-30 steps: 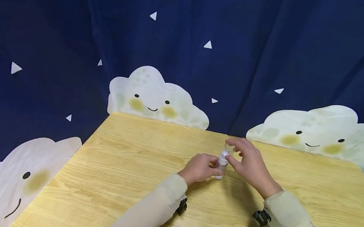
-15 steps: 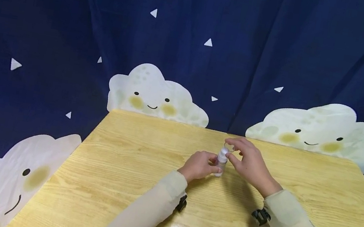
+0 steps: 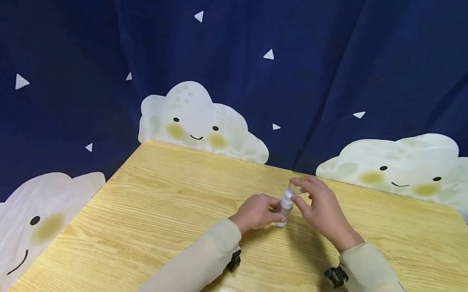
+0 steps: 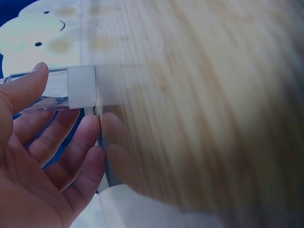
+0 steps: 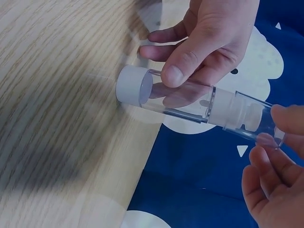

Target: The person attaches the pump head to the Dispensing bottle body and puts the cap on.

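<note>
A small clear pump bottle (image 3: 285, 209) stands upright on the wooden table, with a white base (image 5: 132, 86) and a white pump top (image 3: 288, 196). My left hand (image 3: 256, 213) grips its clear body from the left, thumb on the near side and fingers behind; the left wrist view shows the lower fingers close to the tabletop. At the top, a clear cap (image 5: 243, 113) surrounds the white nozzle. The thumb and a finger of my right hand (image 3: 321, 208) pinch the cap's far end. In the head view the cap is faint, only a thin ring showing.
The light wooden table (image 3: 179, 188) reaches back to a dark blue curtain (image 3: 245, 28) with white clouds and triangles. The bottle is near the table's far edge. A black wrist mount (image 3: 336, 277) sits under my right sleeve.
Between the earliest head frame and now, the whole scene shifts slightly upward. Both hands keep their hold on the bottle and cap, with no clear movement between them.
</note>
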A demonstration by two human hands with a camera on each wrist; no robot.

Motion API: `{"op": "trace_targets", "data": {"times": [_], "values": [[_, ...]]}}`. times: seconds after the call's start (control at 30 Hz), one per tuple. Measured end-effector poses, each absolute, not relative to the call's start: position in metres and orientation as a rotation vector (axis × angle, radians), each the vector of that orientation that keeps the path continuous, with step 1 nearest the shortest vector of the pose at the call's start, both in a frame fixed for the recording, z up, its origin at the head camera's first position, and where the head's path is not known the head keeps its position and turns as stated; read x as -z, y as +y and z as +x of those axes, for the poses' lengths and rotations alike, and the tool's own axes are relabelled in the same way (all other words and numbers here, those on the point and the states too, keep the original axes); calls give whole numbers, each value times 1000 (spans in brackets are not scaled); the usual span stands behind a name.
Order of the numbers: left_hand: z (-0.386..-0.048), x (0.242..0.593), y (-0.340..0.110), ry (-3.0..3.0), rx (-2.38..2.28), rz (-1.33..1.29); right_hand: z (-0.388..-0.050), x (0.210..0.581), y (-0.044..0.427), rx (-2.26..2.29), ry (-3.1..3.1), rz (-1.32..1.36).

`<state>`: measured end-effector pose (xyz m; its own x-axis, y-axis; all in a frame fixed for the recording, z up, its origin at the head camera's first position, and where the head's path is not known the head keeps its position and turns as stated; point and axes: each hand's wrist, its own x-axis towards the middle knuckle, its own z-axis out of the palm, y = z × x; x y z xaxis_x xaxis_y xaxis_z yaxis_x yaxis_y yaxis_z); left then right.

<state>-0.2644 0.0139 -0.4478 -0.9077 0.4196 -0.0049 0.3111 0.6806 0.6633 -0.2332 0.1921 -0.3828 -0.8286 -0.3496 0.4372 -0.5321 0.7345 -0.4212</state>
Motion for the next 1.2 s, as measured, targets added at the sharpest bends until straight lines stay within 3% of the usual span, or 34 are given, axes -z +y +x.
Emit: {"op": "trace_targets", "data": {"times": [1.2], "values": [[-265, 446, 10, 2682, -1074, 597, -238, 391, 190, -743, -2659, 746]]}}
